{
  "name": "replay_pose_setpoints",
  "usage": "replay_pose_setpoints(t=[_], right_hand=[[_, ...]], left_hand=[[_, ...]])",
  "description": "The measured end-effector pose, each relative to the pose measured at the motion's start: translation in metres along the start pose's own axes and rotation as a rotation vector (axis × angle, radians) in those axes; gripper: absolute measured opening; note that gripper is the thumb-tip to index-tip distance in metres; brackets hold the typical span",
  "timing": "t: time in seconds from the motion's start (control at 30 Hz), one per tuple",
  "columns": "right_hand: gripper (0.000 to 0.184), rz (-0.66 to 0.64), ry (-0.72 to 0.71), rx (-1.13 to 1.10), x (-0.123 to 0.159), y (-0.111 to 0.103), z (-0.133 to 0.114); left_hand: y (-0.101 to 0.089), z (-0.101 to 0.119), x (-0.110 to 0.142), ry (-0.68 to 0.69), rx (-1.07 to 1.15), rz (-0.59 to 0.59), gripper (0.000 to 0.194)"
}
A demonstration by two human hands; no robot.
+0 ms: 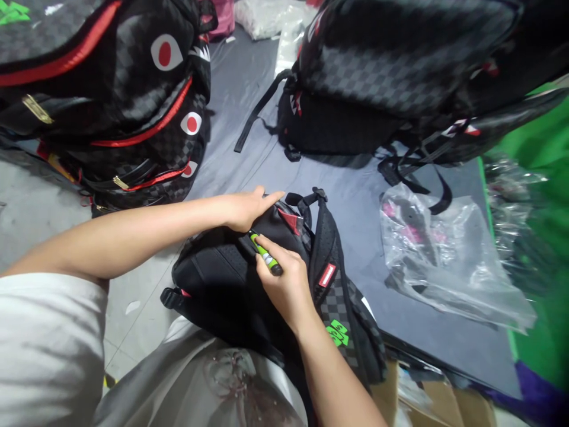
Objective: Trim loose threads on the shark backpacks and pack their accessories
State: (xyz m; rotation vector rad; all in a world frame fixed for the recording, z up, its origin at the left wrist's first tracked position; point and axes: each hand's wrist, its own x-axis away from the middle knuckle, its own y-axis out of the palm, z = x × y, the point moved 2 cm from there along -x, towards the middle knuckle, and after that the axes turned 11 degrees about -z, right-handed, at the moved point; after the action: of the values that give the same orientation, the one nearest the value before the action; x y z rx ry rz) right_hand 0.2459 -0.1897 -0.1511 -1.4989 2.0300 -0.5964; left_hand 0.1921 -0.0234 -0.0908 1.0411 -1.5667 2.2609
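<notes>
A black backpack [217, 270] with grey checks lies in front of me, its back panel and shoulder straps facing up. My left hand [251, 209] grips its far edge, thumb stretched to the right, the other fingers mostly hidden. My right hand [287, 276] is closed around a green-and-black marker pen [265, 254]. The pen's upper end points at the backpack just below my left wrist; whether it touches the fabric I cannot tell. A red label [327, 275] and a green patch with black marks [338, 333] show on the right strap.
Another checked backpack [133, 101] with red trim stands at the left, and more checked bags [377, 89] lie at the back right. Clear plastic bags [457, 255] rest on the grey table [360, 204]. Below its front edge is an open cardboard box [440, 403].
</notes>
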Motion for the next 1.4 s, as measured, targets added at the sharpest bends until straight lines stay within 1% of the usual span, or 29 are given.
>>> replay_pose_setpoints(t=[0.07,0.2,0.33,0.5,0.63,0.73,0.87,0.97,1.03,1.1,1.17,1.23,1.3,1.33,1.4], right_hand=[[0.033,-0.030,0.005,-0.034,-0.001,0.000,0.001],[0.034,-0.015,0.023,-0.065,-0.004,0.000,0.002],[0.033,-0.093,0.007,-0.172,-0.008,0.000,0.000],[0.033,-0.016,0.029,-0.002,-0.003,-0.003,-0.002],[0.033,-0.017,-0.009,0.003,-0.002,-0.001,-0.003],[0.033,0.013,0.009,0.069,-0.002,-0.001,-0.005],[0.031,-0.014,0.003,0.018,-0.002,0.001,-0.007],[0.032,0.023,0.014,0.047,-0.004,0.002,-0.006],[0.032,0.003,0.013,-0.006,-0.006,0.003,-0.006],[0.032,-0.020,0.048,-0.048,-0.006,0.005,-0.007],[0.032,0.003,0.108,-0.008,-0.004,0.007,-0.012],[0.032,-0.003,0.128,0.032,-0.003,0.012,-0.020],[0.033,-0.077,0.126,0.005,-0.007,0.016,-0.024],[0.033,-0.092,0.150,0.008,-0.009,0.014,-0.024],[0.031,-0.065,0.181,0.003,-0.004,0.003,-0.023]], left_hand=[[0.001,-0.001,0.000,-0.002,0.009,0.003,0.107],[0.002,-0.002,-0.001,0.005,0.005,0.004,0.107],[0.003,-0.003,-0.002,0.008,-0.005,0.010,0.107],[0.003,-0.004,-0.002,0.005,-0.014,0.004,0.107],[0.003,-0.004,-0.002,0.009,-0.013,0.014,0.106],[0.003,-0.005,-0.003,0.015,-0.001,0.015,0.106],[0.004,-0.004,-0.003,0.017,0.000,0.031,0.106],[0.005,-0.006,-0.004,0.009,0.000,0.040,0.106],[0.005,-0.009,-0.005,0.012,0.006,0.049,0.106],[0.007,-0.012,-0.005,0.040,0.011,0.062,0.105],[0.010,-0.014,-0.003,0.076,0.005,0.078,0.102],[0.015,-0.021,-0.003,0.093,-0.015,0.104,0.099],[0.019,-0.032,-0.010,0.087,-0.041,0.132,0.096],[0.020,-0.039,-0.015,0.105,-0.056,0.189,0.093],[0.023,-0.049,-0.026,0.139,-0.075,0.212,0.096]])
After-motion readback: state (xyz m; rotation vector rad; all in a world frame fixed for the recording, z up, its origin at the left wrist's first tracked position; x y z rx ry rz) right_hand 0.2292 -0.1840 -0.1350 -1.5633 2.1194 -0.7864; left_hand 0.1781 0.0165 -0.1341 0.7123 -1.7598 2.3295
